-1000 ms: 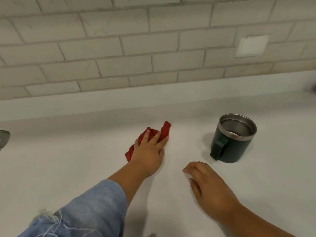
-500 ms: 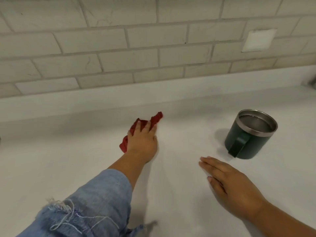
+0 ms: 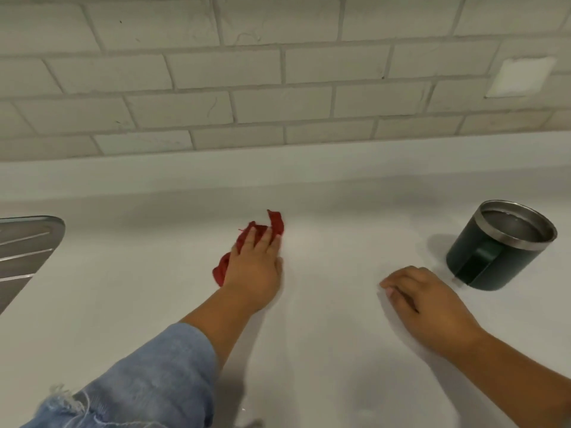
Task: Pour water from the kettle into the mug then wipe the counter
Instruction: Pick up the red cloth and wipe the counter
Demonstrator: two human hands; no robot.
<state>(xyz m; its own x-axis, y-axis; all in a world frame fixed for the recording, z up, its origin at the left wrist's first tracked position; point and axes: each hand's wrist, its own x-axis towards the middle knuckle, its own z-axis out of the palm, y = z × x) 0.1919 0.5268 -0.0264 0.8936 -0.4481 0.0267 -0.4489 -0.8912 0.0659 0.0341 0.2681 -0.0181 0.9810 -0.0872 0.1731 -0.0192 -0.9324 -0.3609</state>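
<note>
My left hand [image 3: 255, 267] lies flat on a crumpled red cloth [image 3: 276, 222], pressing it onto the white counter [image 3: 324, 350] near the middle. Most of the cloth is hidden under the palm; one end sticks out beyond the fingers. A dark green mug [image 3: 497, 257] with a steel rim stands at the right, handle towards me, with liquid inside. My right hand [image 3: 429, 307] rests on the counter just left of the mug, fingers curled, holding nothing. The kettle is out of view.
A steel sink drainer [image 3: 24, 254] shows at the left edge. A tiled wall [image 3: 278, 72] with a white plate [image 3: 522, 77] rises behind a low white upstand at the back of the counter.
My left hand has slid the red cloth a little away from the mug, towards the back. My right hand's fingers went from stretched flat to curled. The view has shifted, bringing the drainer in.
</note>
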